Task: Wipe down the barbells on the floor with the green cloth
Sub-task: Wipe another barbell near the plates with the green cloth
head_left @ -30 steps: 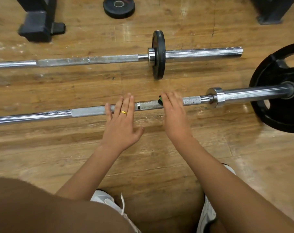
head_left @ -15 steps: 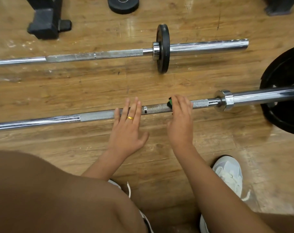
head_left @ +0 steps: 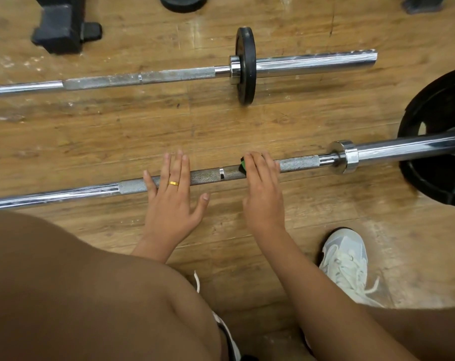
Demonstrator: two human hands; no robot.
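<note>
Two steel barbells lie on the wooden floor. The near barbell (head_left: 210, 177) runs left to right under both my hands, with a large black plate (head_left: 440, 142) on its right end. My left hand (head_left: 173, 194) rests flat on its knurled shaft, fingers straight, a gold ring on one finger. My right hand (head_left: 263, 190) lies over the shaft further right and presses the green cloth (head_left: 243, 164) onto the bar; only a small green edge shows past the fingers. The far barbell (head_left: 148, 78) lies parallel beyond, carrying a small black plate (head_left: 245, 65).
A black rack foot (head_left: 65, 27) stands at the top left, a loose black plate (head_left: 183, 2) at the top middle and another black base (head_left: 420, 3) at the top right. My knee fills the lower left. A white shoe (head_left: 345, 261) stands at the lower right.
The view has drifted up and left, so everything sits lower and more to the right in frame. Both hands stay at the same places on the near barbell.
</note>
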